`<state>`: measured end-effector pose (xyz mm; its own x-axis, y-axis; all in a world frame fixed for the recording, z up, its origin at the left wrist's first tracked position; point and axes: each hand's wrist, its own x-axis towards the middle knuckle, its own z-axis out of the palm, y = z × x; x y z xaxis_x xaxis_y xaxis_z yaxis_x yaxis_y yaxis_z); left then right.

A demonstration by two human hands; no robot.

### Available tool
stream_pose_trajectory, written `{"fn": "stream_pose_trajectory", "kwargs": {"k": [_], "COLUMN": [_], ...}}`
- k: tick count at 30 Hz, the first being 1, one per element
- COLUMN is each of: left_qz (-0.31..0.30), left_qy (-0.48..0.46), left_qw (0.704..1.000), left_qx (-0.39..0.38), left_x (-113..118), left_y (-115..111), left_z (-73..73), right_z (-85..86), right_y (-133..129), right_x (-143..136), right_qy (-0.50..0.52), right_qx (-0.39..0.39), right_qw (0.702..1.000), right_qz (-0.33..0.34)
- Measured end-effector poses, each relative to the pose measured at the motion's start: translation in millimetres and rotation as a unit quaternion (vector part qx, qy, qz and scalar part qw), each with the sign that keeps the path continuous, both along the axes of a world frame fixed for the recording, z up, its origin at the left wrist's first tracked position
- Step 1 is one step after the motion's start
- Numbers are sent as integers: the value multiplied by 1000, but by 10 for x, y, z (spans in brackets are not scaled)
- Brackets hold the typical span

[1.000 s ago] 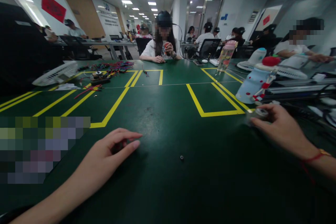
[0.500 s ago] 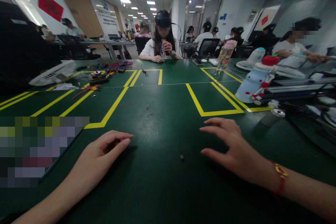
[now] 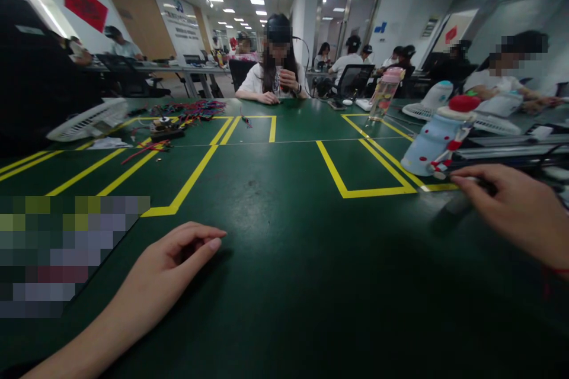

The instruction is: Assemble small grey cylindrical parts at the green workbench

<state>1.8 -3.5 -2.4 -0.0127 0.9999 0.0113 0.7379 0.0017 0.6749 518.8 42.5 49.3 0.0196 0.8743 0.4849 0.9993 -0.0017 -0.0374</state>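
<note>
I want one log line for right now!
left hand: over green table, nothing visibly held | right hand: near blue bottle, grip unclear

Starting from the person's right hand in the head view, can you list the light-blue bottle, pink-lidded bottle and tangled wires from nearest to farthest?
1. Light-blue bottle: just beyond the right hand.
2. Pink-lidded bottle: farther back, also on the right.
3. Tangled wires: farthest, over on the left.

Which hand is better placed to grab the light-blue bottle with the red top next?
Probably the right hand: its fingers are near the light-blue bottle, while the left hand is much farther. Whether the right holds something is unclear.
</note>
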Motion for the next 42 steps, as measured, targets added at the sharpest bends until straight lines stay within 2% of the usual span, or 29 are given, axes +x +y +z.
{"fn": "stream_pose_trajectory", "kwargs": {"k": [2,5,8,13,17,21,25,27,30,32,35,38,40,42], "left_qz": [-1,-7,-11,-13,-15,-21,-16,-13,-12,-8,0,-1,-2,0], "left_qy": [6,9,7,-2,-14,-19,-13,-8,-7,-8,-5,0,4,9], "left_qw": [1000,1000,1000,1000,1000,999,999,999,1000,1000,1000,1000,1000,1000], "left_qx": [-3,-7,-7,-15,-23,-32,-33,-30,-22,-13,0,12,16,13], "left_x": [-9,-22,-21,-2,10,7,-10,-17,-13,1,28,49,62,75], "left_y": [-3,-16,-26,-26,-37,-48,-41,-35,-35,-44,-61,-66,-61,-53], "left_z": [-9,-11,-1,15,32,43,34,27,33,51,81,89,86,86], "right_z": [-5,-51,-47,59,99,70,39,47,74,70,-26,-200,-303,-366], "right_y": [33,58,52,24,36,66,91,84,35,-19,-96,-129,-138,-167], "right_x": [296,491,510,529,602,673,673,649,601,570,528,436,263,-61], "right_qy": [-11,12,30,57,81,89,128,155,154,153,177,161,156,182], "right_qx": [-54,-121,-138,-165,-191,-187,-179,-152,-122,-137,-138,-58,14,48], "right_qw": [995,985,979,964,954,952,955,957,958,959,963,976,984,982], "right_qz": [-80,-126,-147,-201,-216,-224,-200,-193,-209,-197,-151,-134,-89,24]}}
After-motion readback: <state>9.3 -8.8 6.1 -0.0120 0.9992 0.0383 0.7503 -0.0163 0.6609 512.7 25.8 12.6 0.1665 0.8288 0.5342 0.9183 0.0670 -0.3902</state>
